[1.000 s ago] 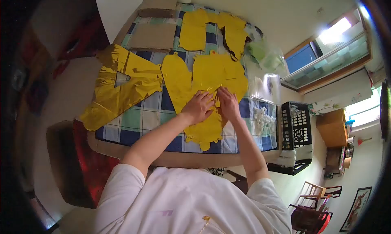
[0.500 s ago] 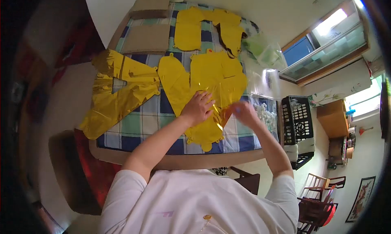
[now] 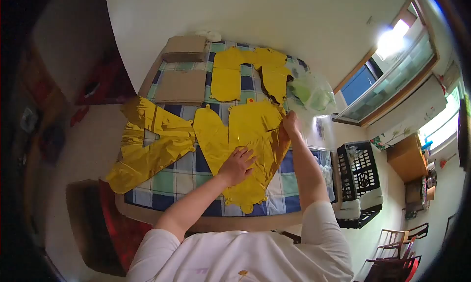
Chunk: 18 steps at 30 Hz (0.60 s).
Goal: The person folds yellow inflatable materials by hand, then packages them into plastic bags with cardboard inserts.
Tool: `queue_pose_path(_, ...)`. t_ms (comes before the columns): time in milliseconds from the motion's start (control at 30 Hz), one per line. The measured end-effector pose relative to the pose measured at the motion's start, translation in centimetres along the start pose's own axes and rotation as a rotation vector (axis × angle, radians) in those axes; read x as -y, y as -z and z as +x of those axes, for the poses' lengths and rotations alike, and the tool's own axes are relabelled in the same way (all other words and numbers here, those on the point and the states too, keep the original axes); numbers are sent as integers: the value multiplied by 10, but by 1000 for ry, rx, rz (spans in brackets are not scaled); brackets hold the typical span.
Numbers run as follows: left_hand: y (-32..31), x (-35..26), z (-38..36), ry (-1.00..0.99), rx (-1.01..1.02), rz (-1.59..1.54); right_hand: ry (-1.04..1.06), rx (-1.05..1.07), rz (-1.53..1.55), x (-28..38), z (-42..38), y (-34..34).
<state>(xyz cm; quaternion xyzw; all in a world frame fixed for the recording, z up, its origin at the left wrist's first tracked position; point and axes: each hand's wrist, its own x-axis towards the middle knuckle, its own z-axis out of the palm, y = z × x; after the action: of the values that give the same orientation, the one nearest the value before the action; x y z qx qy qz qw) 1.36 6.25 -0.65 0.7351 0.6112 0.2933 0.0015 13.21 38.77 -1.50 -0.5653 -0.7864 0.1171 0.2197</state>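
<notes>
A large gold foil piece (image 3: 249, 130) lies across the middle of a plaid cloth (image 3: 162, 184). My left hand (image 3: 237, 165) rests on its lower part with fingers spread. At its right edge, my right hand (image 3: 291, 124) has its fingers closed on the foil, which is creased there. To the left is a gold foil piece shaped like an A (image 3: 157, 159), with wrinkles over its surface. Farther back lies another gold foil piece (image 3: 226, 81), made of two upright parts joined at the top.
Two cardboard pieces (image 3: 181, 87) lie at the back left. Clear plastic bags (image 3: 314, 98) sit along the cloth's right side. Beyond them stands a black plastic crate (image 3: 360, 176). Wooden chairs (image 3: 395, 255) are at the lower right.
My right hand has moved up along the foil's right edge and now grips it higher. My left hand stays on the foil. The view has tilted upward.
</notes>
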Motion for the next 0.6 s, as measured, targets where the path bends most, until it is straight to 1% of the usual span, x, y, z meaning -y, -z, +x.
queue_pose_path(67,-5,4,-1,8,27,-8,66,64,-14,40,-15,44)
queue_pose_path(133,-5,2,-5,31,58,-30,4,324,284,73,-8,76)
queue_pose_path(167,2,-1,-2,48,70,-48,-36,452,431,79,-8,83)
queue_pose_path(267,6,-3,1,55,80,-60,1,429,1030,80,-21,87)
queue_pose_path(367,-1,-1,-3,29,31,-32,455,-16,164,27,-51,19)
queue_pose_path(467,-4,1,-2,26,6,6,637,0,100,49,-96,21)
queue_pose_path(567,0,-2,-1,42,29,-8,794,-2,-8,49,-106,12)
queue_pose_path(600,2,-3,0,48,36,-19,764,86,1,51,-108,13)
